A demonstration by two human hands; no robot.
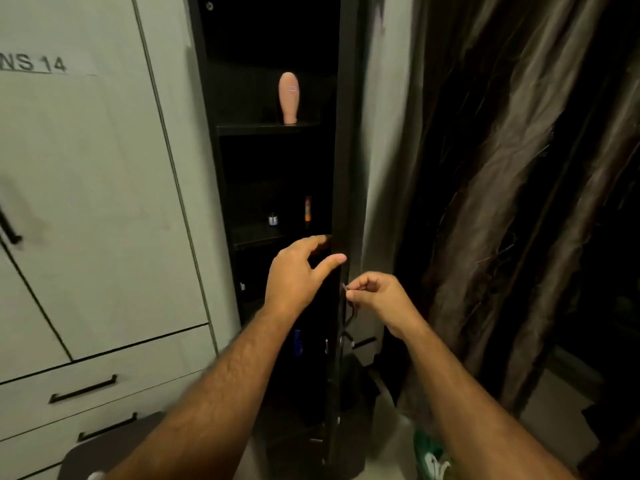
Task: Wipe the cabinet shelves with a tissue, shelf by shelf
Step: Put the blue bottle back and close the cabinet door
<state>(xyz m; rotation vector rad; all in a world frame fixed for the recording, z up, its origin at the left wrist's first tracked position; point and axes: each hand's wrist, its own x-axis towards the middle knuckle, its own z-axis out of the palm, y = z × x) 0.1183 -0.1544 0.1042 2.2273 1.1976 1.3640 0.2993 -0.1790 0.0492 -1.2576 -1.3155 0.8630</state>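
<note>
A person's right hand [375, 299] pinches a small key or handle [344, 287] at the cabinet door [343, 168] edge; just left of it, the left hand [298, 271] reaches spread and empty. Beyond the fingers stand dark shelves [266, 128] and a pink bottle [289, 97]. No tissue shows; wiping could topple the bottle.

Inside the dark cabinet [277, 188] we cannot make out its back wall or its lowest shelves. Two small items [273, 220] on its middle shelf are too small for us to identify. At the cabinet's door edge, the right hand [375, 296] pinches something tiny that we cannot name. Left of the cabinet, lettering [33, 62] is cut off by the picture's edge.
</note>
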